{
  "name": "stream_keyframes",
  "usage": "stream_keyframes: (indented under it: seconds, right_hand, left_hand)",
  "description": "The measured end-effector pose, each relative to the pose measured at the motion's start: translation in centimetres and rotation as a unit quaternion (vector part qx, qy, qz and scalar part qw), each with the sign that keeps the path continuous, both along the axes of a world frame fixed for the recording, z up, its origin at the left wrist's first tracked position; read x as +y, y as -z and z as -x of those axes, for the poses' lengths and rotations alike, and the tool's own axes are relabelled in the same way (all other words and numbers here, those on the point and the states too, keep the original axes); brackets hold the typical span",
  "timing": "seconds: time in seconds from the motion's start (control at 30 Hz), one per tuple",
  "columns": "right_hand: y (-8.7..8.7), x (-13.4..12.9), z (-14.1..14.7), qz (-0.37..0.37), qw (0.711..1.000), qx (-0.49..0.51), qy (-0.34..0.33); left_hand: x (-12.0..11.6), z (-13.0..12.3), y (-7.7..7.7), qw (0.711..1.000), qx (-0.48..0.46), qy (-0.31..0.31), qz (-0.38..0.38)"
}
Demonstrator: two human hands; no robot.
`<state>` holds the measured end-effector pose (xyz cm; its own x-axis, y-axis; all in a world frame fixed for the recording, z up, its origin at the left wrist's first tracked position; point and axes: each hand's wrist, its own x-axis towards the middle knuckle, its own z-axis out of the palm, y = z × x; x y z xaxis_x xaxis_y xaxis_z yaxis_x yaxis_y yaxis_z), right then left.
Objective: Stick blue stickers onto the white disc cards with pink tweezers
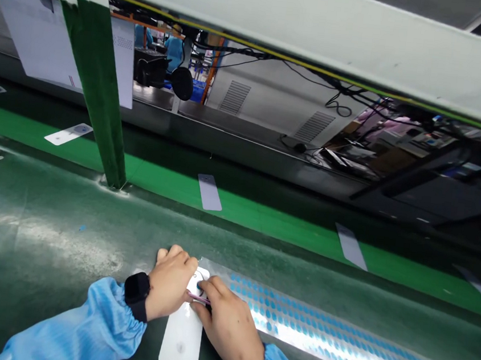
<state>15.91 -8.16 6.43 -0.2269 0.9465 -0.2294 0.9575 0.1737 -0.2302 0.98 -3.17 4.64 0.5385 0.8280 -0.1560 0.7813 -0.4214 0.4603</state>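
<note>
A white oblong panel [182,340] lies on the dark green bench in front of me. My left hand [168,288], with a black watch on its wrist, rests curled on the panel's top left corner. My right hand [228,326] is pinched on thin red and white wires [196,297] over a round part at the panel's top end. A clear strip with several rows of small blue round stickers [336,336] lies just to the right of my hands.
A bright green conveyor belt [262,216] runs across behind the bench and carries several white panels [209,191], [68,134], [351,246]. A green-wrapped post [98,96] stands at left. Papers hang at upper left. Machinery and cables lie beyond.
</note>
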Motion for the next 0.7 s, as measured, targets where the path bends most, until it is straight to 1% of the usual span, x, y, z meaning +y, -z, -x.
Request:
stream_keyframes:
  seconds: [0.07, 0.17, 0.23, 0.33, 0.37, 0.43, 0.5, 0.53, 0.57, 0.6, 0.63, 0.7]
  right_hand:
    - [-0.2, 0.3, 0.0, 0.009, 1.000, 0.008, 0.008]
    - [-0.3, 1.2, -0.1, 0.015, 0.999, 0.031, 0.039]
    - [-0.4, 1.8, -0.2, 0.017, 0.998, 0.042, 0.053]
    - [-0.4, 2.9, -0.5, 0.009, 0.997, 0.060, 0.050]
    - [-0.3, 3.4, -0.6, 0.016, 0.995, 0.083, 0.049]
    - [-0.2, 4.9, -0.7, 0.059, 0.981, 0.179, 0.051]
    - [-0.4, 7.5, -0.3, 0.098, 0.948, 0.294, 0.079]
    - [-0.7, 9.2, 0.1, 0.097, 0.932, 0.333, 0.105]
    - [-1.0, 11.1, 0.8, 0.081, 0.924, 0.347, 0.140]
    - [-1.5, 13.2, 1.5, 0.057, 0.924, 0.335, 0.173]
    - [-2.0, 15.3, 2.4, 0.037, 0.929, 0.320, 0.184]
    - [-3.2, 19.4, 3.9, -0.007, 0.937, 0.298, 0.184]
  left_hand:
    - [0.0, 0.0, -0.1, 1.000, 0.003, -0.001, 0.002]
    - [0.0, 0.0, -0.3, 1.000, -0.002, -0.015, 0.013]
    - [-0.1, 0.0, -0.3, 0.999, -0.006, -0.031, 0.022]
    - [-0.4, -0.1, -0.2, 0.997, -0.022, -0.066, 0.026]
    - [-0.4, -0.1, -0.1, 0.996, -0.036, -0.080, 0.023]
    - [-0.3, 0.1, 0.2, 0.989, -0.084, -0.119, -0.004]
    - [0.4, 0.6, 0.4, 0.971, -0.144, -0.179, -0.063]
    - [0.9, 1.0, 0.4, 0.956, -0.172, -0.217, -0.098]
    - [1.5, 1.5, 0.5, 0.937, -0.195, -0.256, -0.132]
    - [2.2, 2.0, 0.6, 0.918, -0.214, -0.294, -0.161]
    - [2.9, 2.4, 0.8, 0.899, -0.228, -0.326, -0.185]
    - [4.0, 3.2, 1.1, 0.869, -0.244, -0.372, -0.219]
